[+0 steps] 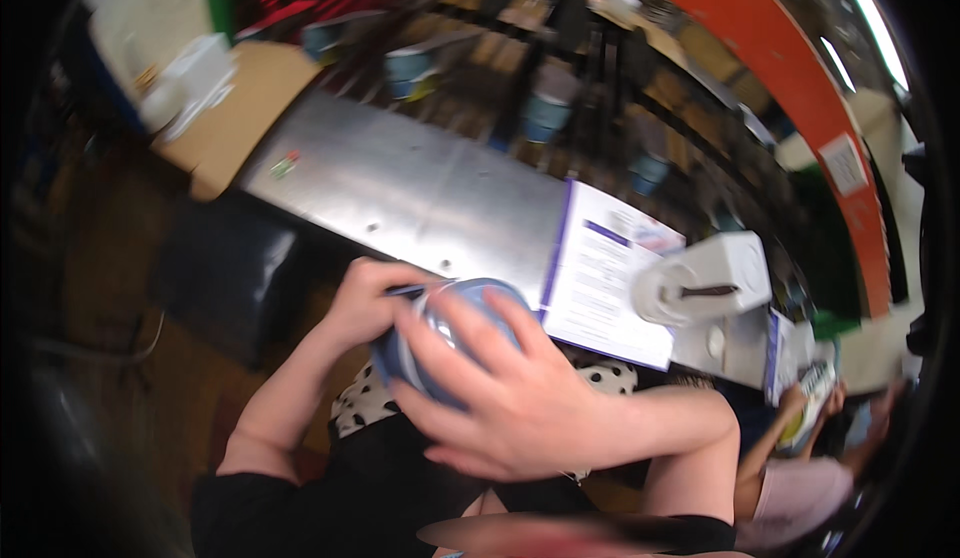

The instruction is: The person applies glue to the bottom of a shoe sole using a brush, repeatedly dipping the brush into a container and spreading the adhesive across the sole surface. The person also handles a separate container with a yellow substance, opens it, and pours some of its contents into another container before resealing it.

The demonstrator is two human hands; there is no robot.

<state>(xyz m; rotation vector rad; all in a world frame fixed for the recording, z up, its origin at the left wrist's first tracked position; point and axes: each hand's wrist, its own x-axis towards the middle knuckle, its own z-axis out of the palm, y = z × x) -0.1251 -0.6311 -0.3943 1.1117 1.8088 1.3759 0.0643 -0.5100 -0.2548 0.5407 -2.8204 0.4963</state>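
Note:
In front of my lap I hold a rounded blue-grey object [424, 380] with a glossy, pale curved stripe; blur and my fingers hide what kind of thing it is. My left hand [366, 300] grips its upper left edge, by a dark strip. Bent fingers of my right hand [515, 398] curve across its top and near side, and that hand is smeared by motion. Just beyond lies a metal worktable [400, 173]. A printed sheet [605, 278] with a purple edge rests on it, to the right of the object.
On the right of the table stands a white container [715, 273] with a dark handle-like piece. A brown board [250, 108] and a white device [200, 68] are far left. Blue cup-shaped things [545, 113] line the machinery behind. Another person [800, 488] works at the right.

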